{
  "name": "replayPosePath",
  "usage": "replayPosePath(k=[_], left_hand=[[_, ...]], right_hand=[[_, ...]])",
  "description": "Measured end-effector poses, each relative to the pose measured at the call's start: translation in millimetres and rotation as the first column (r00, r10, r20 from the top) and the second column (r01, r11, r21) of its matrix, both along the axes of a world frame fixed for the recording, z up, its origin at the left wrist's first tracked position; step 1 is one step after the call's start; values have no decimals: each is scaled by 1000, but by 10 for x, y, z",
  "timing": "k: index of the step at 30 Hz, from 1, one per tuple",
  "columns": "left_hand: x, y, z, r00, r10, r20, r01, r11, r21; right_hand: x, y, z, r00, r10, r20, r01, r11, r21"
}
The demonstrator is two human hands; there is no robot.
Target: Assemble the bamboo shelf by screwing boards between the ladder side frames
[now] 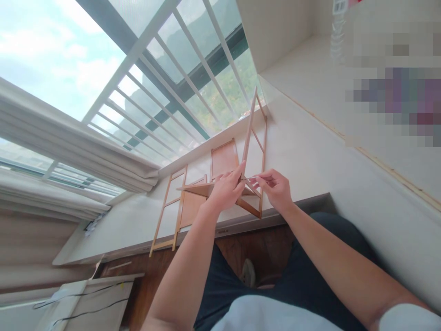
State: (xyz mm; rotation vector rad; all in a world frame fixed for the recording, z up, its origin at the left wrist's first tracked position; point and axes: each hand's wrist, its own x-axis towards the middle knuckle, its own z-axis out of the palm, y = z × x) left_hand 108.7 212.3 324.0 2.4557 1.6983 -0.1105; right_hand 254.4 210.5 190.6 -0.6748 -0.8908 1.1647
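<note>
My left hand [225, 186] grips a standing wooden side frame [255, 131] where a wooden shelf board [197, 188] meets it. My right hand [274, 187] pinches a thin silvery metal tool [254, 178], its tip pointing at that joint, close to my left fingers. The frame stands on a white window ledge [303, 156]. A flat wooden panel [223, 158] lies just behind my hands. A second ladder-like wooden frame [168, 212] lies flat on the ledge to the left, its end hanging over the edge.
A window with white bars [179, 78] runs behind the ledge, with a folded white blind [69, 151] at left. A white box with black cables [93, 299] sits low left. A clear plastic bottle [337, 32] stands on the upper shelf. My lap fills the bottom.
</note>
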Motion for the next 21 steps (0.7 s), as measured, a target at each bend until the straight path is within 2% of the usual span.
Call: replayPosePath(k=[11, 21], left_hand=[[-28, 5, -31, 999, 8, 32, -8, 1000, 7], [-46, 9, -40, 1000, 3, 29, -4, 1000, 26]], right_hand=[[21, -6, 77, 1000, -3, -16, 3, 1000, 6], [0, -7, 30, 999, -20, -39, 21, 999, 34]])
